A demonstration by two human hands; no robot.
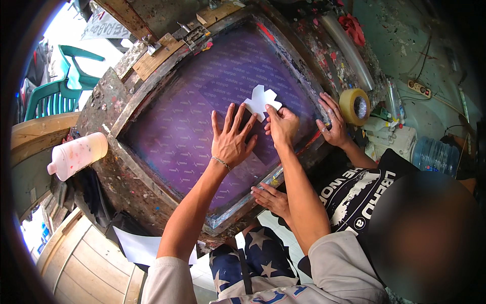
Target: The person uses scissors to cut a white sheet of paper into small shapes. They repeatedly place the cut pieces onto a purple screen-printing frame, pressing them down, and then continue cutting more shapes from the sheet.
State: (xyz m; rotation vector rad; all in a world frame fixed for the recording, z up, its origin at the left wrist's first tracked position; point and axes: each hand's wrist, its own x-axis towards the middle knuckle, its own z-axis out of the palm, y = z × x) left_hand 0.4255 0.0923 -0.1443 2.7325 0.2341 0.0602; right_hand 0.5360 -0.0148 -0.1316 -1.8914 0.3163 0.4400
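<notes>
My left hand [230,139] lies palm down with fingers spread on the purple mesh [177,172] of a screen-printing frame [126,126], which has small pale repeated markings. Its fingertips are beside a white cut paper piece [258,99] with angular lobes. My right hand [278,125] pinches that paper at its lower right edge between thumb and fingers. A co-worker's hand [334,124] rests on the frame's right rim, and their other hand [271,200] lies along the lower right rim, beside my right forearm.
A tape roll [354,106], clear plastic tube [344,50] and water jug [433,154] are at right, near the co-worker [349,182]. A white bottle [76,154] lies left, near green chairs [45,101]. Metal clamps [197,38] are at the frame's top. White sheets [136,243] hang lower left.
</notes>
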